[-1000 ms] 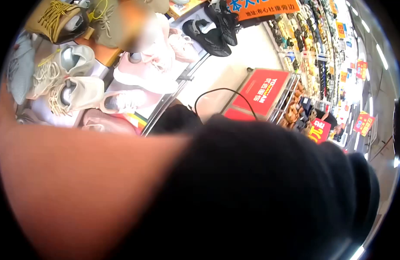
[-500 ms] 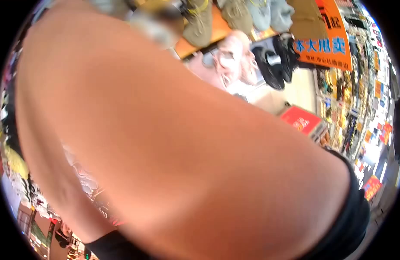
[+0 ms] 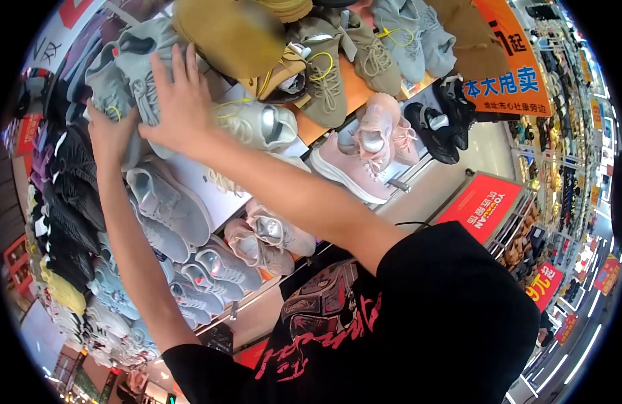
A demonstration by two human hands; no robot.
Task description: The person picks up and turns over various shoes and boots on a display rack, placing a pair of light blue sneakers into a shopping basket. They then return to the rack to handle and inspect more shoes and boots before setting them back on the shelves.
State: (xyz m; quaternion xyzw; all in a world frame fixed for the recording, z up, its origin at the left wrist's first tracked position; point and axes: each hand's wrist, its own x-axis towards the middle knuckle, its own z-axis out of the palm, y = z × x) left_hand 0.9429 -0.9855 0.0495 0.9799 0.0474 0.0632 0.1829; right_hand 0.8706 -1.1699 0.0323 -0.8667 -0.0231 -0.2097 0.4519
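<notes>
A pair of grey lace-up sneakers (image 3: 139, 55) stands at the upper left of a slanted shoe display. My left hand (image 3: 113, 133) is around the toe end of the left grey sneaker, thumb on one side and fingers on the other. Its fingers are partly blurred. Over the right grey sneaker lies my right hand (image 3: 181, 101), with fingers stretched and spread against its side and laces. White sneakers (image 3: 267, 124) with a yellow tie sit just right of my right hand. Below my hands is a larger grey shoe (image 3: 169, 198).
Tan boots (image 3: 223, 37), olive sneakers (image 3: 321, 74) and pink sneakers (image 3: 351, 165) fill the upper display. Several pale sneakers (image 3: 223, 262) line the lower row beneath my forearms. A red sign box (image 3: 482, 205) stands at the right, below an orange sale sign (image 3: 506, 57).
Half a second ago my arm covered most of the view and the hands were hidden. Now the view has drawn back, and both hands show at the grey sneakers.
</notes>
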